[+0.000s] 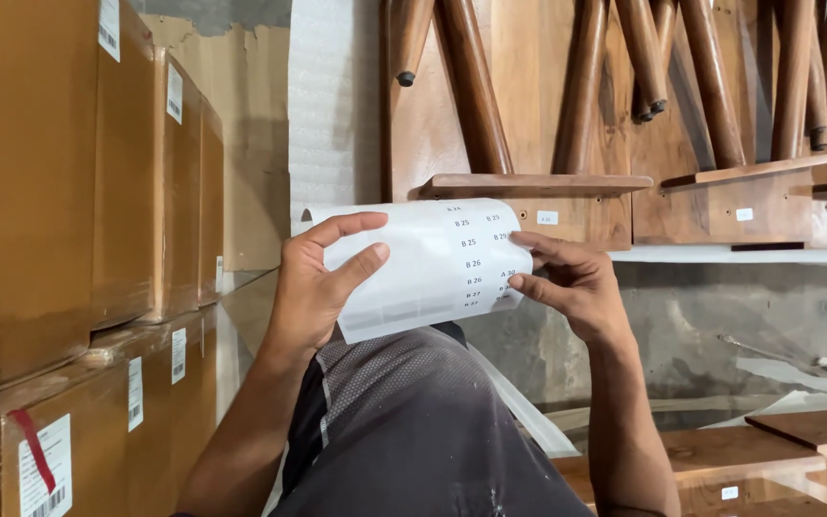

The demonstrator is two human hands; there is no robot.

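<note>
Label sheet: white, curved, held approx. centre of view, above the person's knee in grey shorts. Left hand grips sheet's left end, thumb across the front, fingers wrapped behind. Right hand closed on sheet's right edge w/ thumb and fingertips pinching. Sheet spans between both hands. Ref. sheet: cardboard boxes stacked to its left; wooden tables, legs up, directly behind and to its right; more wood panels below right.
</note>
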